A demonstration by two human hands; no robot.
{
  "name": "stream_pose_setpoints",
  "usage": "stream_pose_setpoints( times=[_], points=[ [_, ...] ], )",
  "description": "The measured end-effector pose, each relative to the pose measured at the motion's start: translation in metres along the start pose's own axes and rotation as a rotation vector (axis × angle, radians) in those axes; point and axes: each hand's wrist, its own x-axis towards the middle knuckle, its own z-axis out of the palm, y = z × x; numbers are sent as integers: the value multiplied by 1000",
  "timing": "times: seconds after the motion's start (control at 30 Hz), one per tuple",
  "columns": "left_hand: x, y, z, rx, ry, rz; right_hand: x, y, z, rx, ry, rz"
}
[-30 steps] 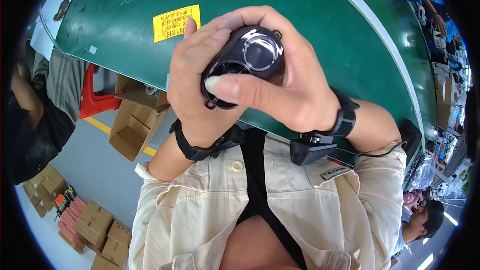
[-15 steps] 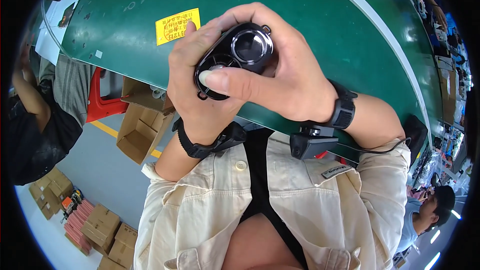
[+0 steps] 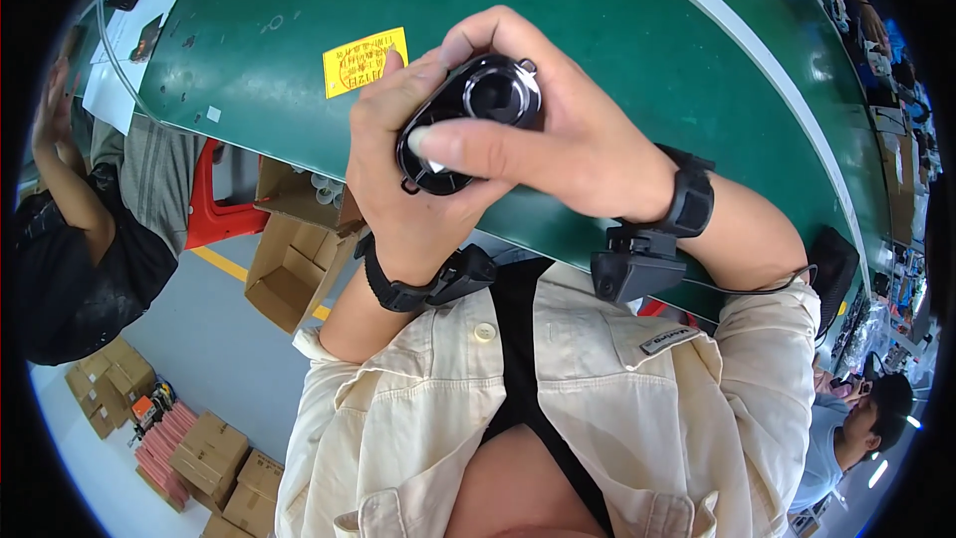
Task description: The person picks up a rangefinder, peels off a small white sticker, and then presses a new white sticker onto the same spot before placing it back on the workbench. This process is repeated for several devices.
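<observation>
the green table point(image 3: 617, 30) is the landmark and fills the upper part of the view; a white stripe runs along its far right side. near its front edge lies a yellow label point(image 3: 364, 61). below the front edge, to the left, an open cardboard box point(image 3: 289, 274) stands on the grey floor beside a red stool point(image 3: 214, 214), with more stacked boxes point(image 3: 224, 473) lower down. another person's raised hand point(image 3: 52, 105) shows at the table's left end.

above the table's front edge, both hands are pressed together around a black glossy device point(image 3: 468, 120), oval in shape with a round ring at its upper end. the left hand point(image 3: 398, 184) cups the device from below and from the left. the right hand point(image 3: 568, 139) wraps over it from the right, with the thumb pressed flat across the lower face. each wrist carries a black strap; a small black camera unit point(image 3: 637, 269) hangs below the right wrist.
</observation>
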Motion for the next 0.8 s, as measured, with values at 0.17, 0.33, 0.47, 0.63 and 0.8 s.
stream_pose_setpoints(
  times=[0.17,0.33,0.47,0.63,0.8],
  points=[
    [-6,5,-5,-21,-23,-44,0,9,3,-45,-14,-237],
    [-15,0,-4,-75,-117,-114,-6,12,1,-249,77,-256],
    [2,17,8,-179,-83,-136,5,-10,-41,66,-4,-119],
    [1,11,-5,-152,-88,-111,71,-31,-155,-303,726,-250],
    [1,8,-1,-173,-78,-189,104,-13,-254,-330,818,-103]
  ],
)
